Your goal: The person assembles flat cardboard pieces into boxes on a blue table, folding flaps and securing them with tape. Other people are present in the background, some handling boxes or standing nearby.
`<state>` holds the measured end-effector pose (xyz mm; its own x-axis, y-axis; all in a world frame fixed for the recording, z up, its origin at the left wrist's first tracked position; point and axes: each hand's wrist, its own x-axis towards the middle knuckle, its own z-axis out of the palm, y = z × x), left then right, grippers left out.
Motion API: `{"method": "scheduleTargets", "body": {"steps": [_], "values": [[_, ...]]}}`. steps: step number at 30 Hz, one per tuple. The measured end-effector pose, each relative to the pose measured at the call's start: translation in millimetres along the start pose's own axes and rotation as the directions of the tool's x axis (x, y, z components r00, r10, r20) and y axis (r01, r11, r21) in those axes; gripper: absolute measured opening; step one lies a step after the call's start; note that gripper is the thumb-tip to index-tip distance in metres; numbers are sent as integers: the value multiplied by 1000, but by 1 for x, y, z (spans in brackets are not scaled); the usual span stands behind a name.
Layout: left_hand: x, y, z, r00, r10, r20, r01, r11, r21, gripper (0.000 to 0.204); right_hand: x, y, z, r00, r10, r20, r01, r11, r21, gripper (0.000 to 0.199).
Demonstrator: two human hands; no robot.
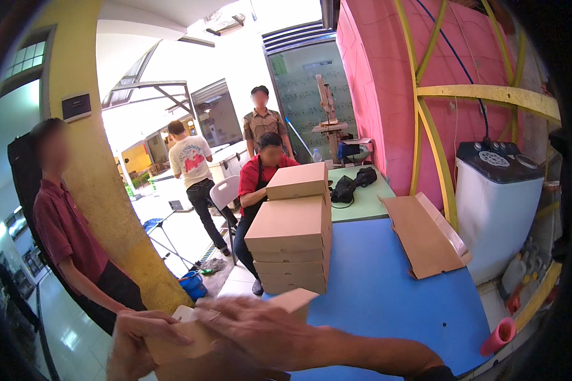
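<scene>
Down at the near edge of the blue counter [388,298], left hand [136,343] and right hand [260,330] clasp a cardboard box [190,340], fingers wrapped over it, long axis running left-right.

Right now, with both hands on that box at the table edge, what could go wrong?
1. The cardboard box under the left hand and right hand sits at the blue table edge; it could slip off.
2. The stack of closed boxes stands close behind and looks uneven; a push might topple it.
3. The pink cup lies near the table's edge and may roll off.
</scene>
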<state>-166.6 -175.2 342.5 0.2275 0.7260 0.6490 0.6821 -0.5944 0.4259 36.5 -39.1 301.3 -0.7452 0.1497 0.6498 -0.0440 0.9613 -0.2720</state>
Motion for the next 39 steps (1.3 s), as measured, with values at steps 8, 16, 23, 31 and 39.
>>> {"method": "scheduleTargets", "body": {"steps": [8, 16, 23, 31, 39], "values": [[19, 30, 3, 858, -512, 37, 504, 826, -254, 34, 9, 5, 13, 979, 139, 149, -180, 934, 309, 28], [25, 69, -3, 827, -448, 341, 114, 727, 677, 14, 3, -13, 43, 998, 28, -53, -19, 986, 168, 15], [20, 65, -14, 810, -423, 406, 111, 791, 602, 7, -14, -16, 19, 997, 68, 29, -71, 984, 161, 18], [10, 46, -62, 782, -526, 335, 239, 749, 618, 4, -68, 10, -8, 961, 192, 199, -189, 981, -32, 12], [-31, -12, -181, 800, -473, -369, 599, 667, 443, 12, -122, 50, -46, 857, 447, -255, -433, 894, 112, 32]]}}
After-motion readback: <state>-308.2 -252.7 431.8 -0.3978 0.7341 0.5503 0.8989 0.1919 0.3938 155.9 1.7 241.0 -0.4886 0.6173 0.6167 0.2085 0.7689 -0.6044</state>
